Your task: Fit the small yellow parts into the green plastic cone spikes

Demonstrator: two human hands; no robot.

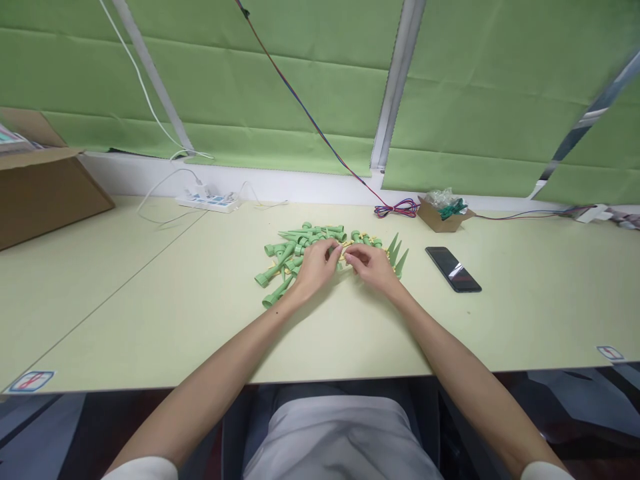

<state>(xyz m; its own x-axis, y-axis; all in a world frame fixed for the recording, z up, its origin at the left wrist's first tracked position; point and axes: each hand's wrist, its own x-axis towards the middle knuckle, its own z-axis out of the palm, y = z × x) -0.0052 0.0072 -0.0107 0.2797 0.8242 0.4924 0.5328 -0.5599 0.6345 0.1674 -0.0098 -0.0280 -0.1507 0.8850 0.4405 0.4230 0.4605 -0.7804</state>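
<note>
Several green plastic spikes [276, 267] with round sockets lie in a loose pile at the middle of the table, beside and beyond my left hand [320, 261]. Its thumb and fingers are pinched together near a small yellow piece [345, 248]. Close by on the right, my right hand [367, 261] is also closed in a pinch, its fingertips almost touching the left ones. What lies between the fingertips is too small to make out. More green pointed pieces [395, 252], with small yellow parts among them, lie just beyond and right of my right hand.
A black phone [453, 269] lies on the table [350, 333] at the right. Behind it stand a small cardboard box [440, 219] with plastic bags and a bundled red-blue cable [397, 209]. A power strip [210, 201] is at the back left, a large cardboard box [45, 193] at the far left.
</note>
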